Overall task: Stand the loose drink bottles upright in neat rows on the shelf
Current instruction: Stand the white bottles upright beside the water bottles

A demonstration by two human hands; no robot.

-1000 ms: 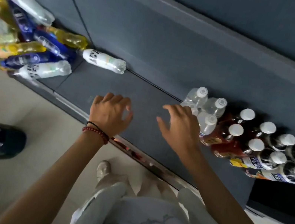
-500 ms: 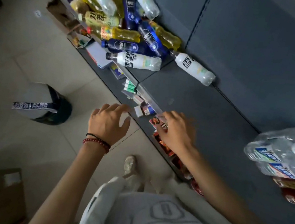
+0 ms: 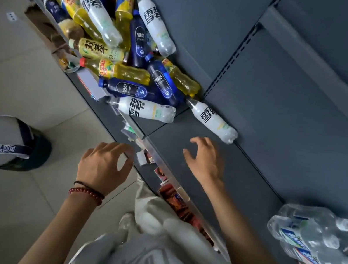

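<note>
Fetch step, I'd say: right hand [image 3: 204,160] hovers over the shelf [image 3: 260,174], grip spread and empty, near a lying white bottle [image 3: 213,120]; left hand [image 3: 103,163] loose, empty too. Next: grab that one, stand it upright.

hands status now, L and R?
Left hand: open, loosely curled, holding nothing.
Right hand: open, spread over the shelf, holding nothing.

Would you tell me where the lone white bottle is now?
In the head view, the lone white bottle lies on its side on the shelf, just right of the pile and just beyond the right hand, untouched.
</note>
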